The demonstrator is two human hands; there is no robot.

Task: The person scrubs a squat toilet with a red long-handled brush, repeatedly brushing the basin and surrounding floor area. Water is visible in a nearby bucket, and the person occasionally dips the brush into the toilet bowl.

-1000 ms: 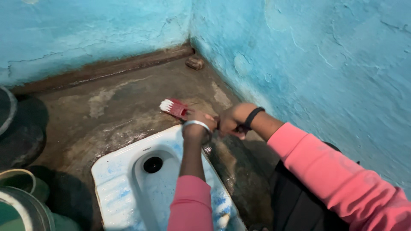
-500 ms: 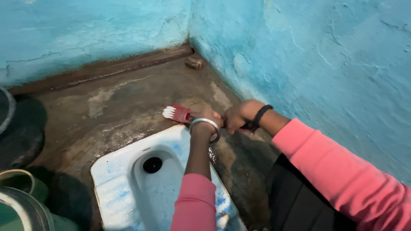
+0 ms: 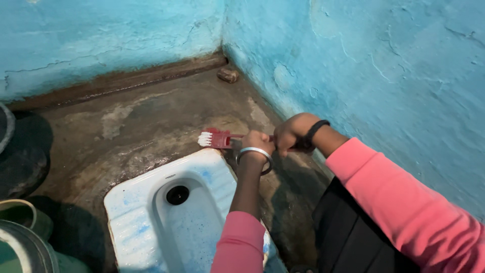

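Head view, looking down into a corner of blue-painted walls (image 3: 384, 65). Both hands grip one red scrubbing brush (image 3: 216, 138) with white bristles. The left hand (image 3: 256, 141) is closed in a fist round the handle just behind the brush head, fingers pressed together; a silver bangle (image 3: 255, 153) sits at that wrist. The right hand (image 3: 291, 131) is closed round the far end of the handle, fingers curled tight, with a black band (image 3: 314, 132) on the wrist. Both sleeves are pink.

The brush head lies low over the wet concrete floor (image 3: 146, 121), just beyond the far right corner of the white squat toilet pan (image 3: 131, 212) — whether the bristles touch the floor cannot be told. The pan carries blue streaks and its dark drain hole (image 3: 178, 194) is at the far end of the bowl.

Surroundings: a small brown lump (image 3: 228, 75) rests in the far corner where the walls meet. At the left edge stands a dark round container (image 3: 20, 151), with a green bucket (image 3: 28, 237) nearer — both well apart from the hands. The left forearm crosses over the right side of the pan and hides part of its rim. Dark clothing (image 3: 353, 237) fills the near right.
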